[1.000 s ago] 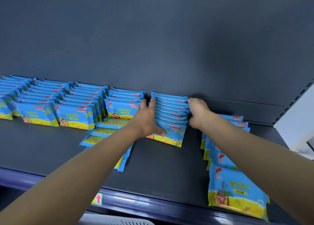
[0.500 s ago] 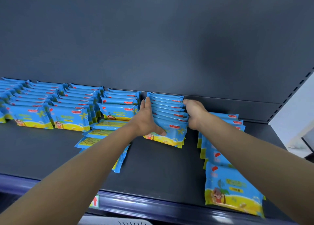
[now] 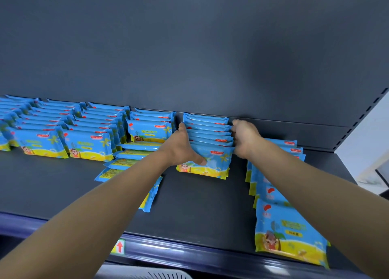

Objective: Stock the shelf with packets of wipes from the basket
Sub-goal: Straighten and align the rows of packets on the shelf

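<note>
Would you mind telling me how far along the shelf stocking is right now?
Done: upright rows fill the back left. In hand: left hand and right hand grip the middle row. Left: flat packets beside it and the slumped right row probably need standing.

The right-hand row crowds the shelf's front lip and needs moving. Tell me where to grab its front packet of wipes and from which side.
Take the front packet of wipes by its two short side edges, coming from the open front of the shelf. It leans back on the packets behind, printed face out, and bare shelf lies at its left edge.
</note>
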Motion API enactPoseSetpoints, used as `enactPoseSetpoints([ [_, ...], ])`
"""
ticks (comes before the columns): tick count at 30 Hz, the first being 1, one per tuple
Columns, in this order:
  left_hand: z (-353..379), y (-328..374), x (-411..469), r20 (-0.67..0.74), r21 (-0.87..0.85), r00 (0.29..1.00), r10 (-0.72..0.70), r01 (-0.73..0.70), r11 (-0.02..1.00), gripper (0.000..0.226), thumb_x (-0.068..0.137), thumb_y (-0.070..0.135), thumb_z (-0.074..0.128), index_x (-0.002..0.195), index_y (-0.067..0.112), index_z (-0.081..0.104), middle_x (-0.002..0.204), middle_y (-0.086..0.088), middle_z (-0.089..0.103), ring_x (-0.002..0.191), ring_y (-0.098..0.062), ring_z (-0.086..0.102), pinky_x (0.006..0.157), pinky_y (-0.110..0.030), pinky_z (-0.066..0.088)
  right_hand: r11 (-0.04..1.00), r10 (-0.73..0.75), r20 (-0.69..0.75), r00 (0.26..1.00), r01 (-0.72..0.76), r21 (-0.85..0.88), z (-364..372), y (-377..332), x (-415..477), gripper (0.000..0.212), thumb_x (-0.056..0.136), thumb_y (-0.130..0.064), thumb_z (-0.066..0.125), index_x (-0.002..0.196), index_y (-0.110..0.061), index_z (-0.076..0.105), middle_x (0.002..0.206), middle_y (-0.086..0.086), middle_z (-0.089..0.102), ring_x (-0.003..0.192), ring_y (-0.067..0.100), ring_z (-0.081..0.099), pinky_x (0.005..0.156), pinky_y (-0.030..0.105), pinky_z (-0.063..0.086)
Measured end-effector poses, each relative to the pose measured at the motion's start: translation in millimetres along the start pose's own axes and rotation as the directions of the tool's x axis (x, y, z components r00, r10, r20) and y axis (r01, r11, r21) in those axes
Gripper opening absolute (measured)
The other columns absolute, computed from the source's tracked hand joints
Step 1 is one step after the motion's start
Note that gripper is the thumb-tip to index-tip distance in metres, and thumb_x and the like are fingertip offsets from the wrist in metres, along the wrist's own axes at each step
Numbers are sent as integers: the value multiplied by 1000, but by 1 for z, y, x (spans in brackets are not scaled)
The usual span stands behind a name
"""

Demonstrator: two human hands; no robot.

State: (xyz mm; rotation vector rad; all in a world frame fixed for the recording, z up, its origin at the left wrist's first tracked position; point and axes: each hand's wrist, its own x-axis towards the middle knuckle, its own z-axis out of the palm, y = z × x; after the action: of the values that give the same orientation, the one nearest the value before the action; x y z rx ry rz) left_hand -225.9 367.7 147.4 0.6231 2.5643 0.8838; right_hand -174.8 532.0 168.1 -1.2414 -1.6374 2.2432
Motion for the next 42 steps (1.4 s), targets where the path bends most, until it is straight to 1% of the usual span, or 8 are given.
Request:
enactPoseSetpoints([
  [8, 5, 6, -8, -15, 149, 1000, 11, -9, 989, 139, 55, 38, 87, 146, 5, -13, 146, -10, 29, 132, -26, 36, 104, -33, 35, 1000, -7, 23, 1000, 7, -14, -2, 6, -6, 30, 92, -25, 50, 110, -7, 66, 107, 14, 70, 99, 30, 67, 92, 47, 52],
  [13, 11, 9, -20, -76, 355, 989, 130, -96, 930, 127, 62, 43, 82, 147, 4, -3, 148, -15, 16, 133, -32, 31, 106, -36, 33, 943, -281, -48, 959, 266, -201, -5, 10, -11, 18, 97, -25, 45, 84, -20, 56, 77, -8, 55, 70, 4, 53, 55, 21, 41],
  [19, 10, 9, -28, -59, 614, 971, 233, -149, 775, 114, 69, 49, 74, 146, 2, 5, 151, -17, 8, 137, -34, 17, 112, -40, 28, 807, -497, 48, 866, 482, -340, -11, 12, -16, 15, 93, -15, 53, 105, -22, 53, 82, -17, 53, 70, -4, 50, 52, 9, 36],
  [21, 8, 7, -29, -57, 622, 961, 270, -177, 762, 109, 70, 49, 74, 145, 3, 10, 150, -14, 13, 136, -31, 19, 111, -39, 29, 716, -566, 119, 816, 558, -419, -10, 13, -21, 30, 88, -12, 60, 117, -19, 52, 94, -12, 56, 80, 1, 54, 57, 8, 43],
  [23, 6, 5, -28, -52, 613, 954, 295, -203, 764, 105, 70, 47, 74, 145, 3, 15, 150, -13, 16, 136, -29, 21, 111, -39, 28, 542, -592, 256, 764, 612, -576, -9, 16, -23, 55, 81, -17, 69, 131, -16, 46, 122, 0, 51, 109, 14, 52, 87, 23, 49],
  [28, 6, -1, -30, -51, 613, 942, 333, -234, 755, 101, 74, 47, 70, 145, 4, 13, 151, -12, 16, 136, -29, 24, 111, -37, 26, -158, -338, 516, 787, 493, -856, -6, 33, -21, 104, 71, -39, 75, 149, -20, 9, 157, -1, 4, 145, 27, 2, 118, 47, 11],
  [37, -55, -50, -69, -4, 504, 946, 323, -277, 818, 100, 68, 46, 77, 146, 18, 22, 149, -2, 23, 135, -26, 25, 111, -35, 24, -297, -400, 617, 678, 541, -787, 13, 39, -40, 93, 79, -39, 66, 149, -22, 8, 158, 2, -1, 145, 28, -12, 117, 48, -6],
  [42, -76, -94, -95, 170, 739, 958, 231, -278, 613, 119, 58, 54, 79, 148, 20, 9, 153, -1, 10, 140, -20, 11, 115, -34, 4, -374, -394, 787, 474, 699, -609, 61, 46, -59, 68, 83, -30, 63, 142, -13, 32, 151, 6, 28, 143, 25, 11, 116, 39, 10],
])
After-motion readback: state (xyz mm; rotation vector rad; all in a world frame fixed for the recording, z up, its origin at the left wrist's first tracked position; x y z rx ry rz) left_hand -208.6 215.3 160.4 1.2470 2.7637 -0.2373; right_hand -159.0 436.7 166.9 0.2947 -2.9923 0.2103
